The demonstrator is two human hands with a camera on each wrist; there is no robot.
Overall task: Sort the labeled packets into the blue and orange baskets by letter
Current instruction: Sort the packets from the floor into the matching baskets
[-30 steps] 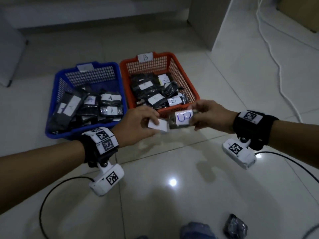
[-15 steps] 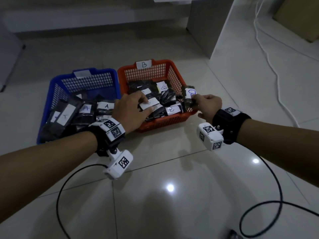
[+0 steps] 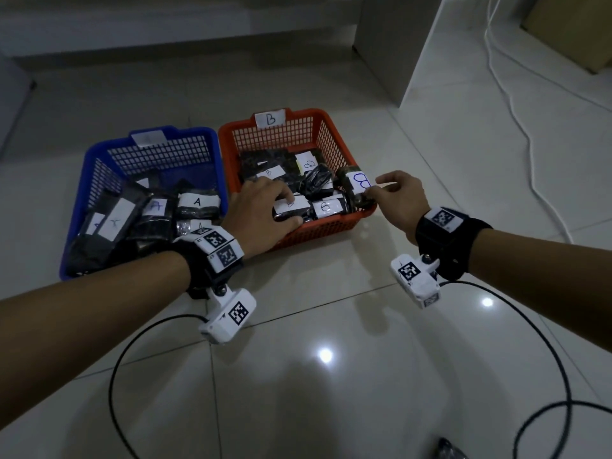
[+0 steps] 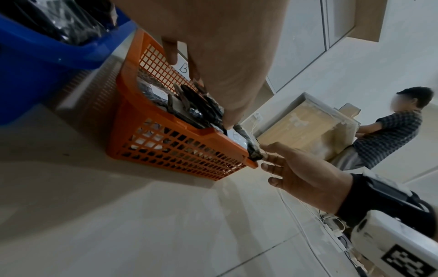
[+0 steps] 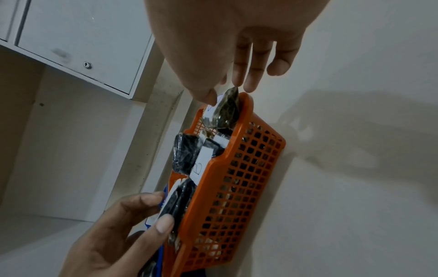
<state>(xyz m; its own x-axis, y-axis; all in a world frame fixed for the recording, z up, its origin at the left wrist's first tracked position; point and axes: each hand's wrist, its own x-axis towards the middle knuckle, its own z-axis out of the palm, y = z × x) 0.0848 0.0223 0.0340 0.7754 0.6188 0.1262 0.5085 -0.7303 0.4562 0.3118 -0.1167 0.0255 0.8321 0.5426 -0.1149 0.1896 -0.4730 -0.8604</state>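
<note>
An orange basket (image 3: 318, 230) tagged B holds several dark packets with B labels. To its left, a blue basket (image 3: 76, 207) holds packets labeled A. My left hand (image 3: 288, 210) reaches into the orange basket's front left corner and grips a dark packet with a white label (image 3: 298, 204) between thumb and fingers. My right hand (image 3: 373, 186) pinches the end of a dark packet marked with a blue B (image 3: 356, 185). This packet leans on the basket's right rim. The right wrist view shows the same packet (image 5: 225, 110) tilted over the rim, with my right hand (image 5: 222, 90) at its tip.
Black cables (image 3: 563, 376) loop over the tiled floor near me. A white cable (image 3: 516, 127) runs along the right. A loose dark packet (image 3: 450, 450) lies at the bottom edge. A cabinet (image 3: 397, 44) stands behind the baskets. Another person (image 4: 388, 131) stands farther off.
Both hands have moved forward from in front of the baskets to the orange basket. Each packet has gone with its hand and now lies in the basket or on its rim.
</note>
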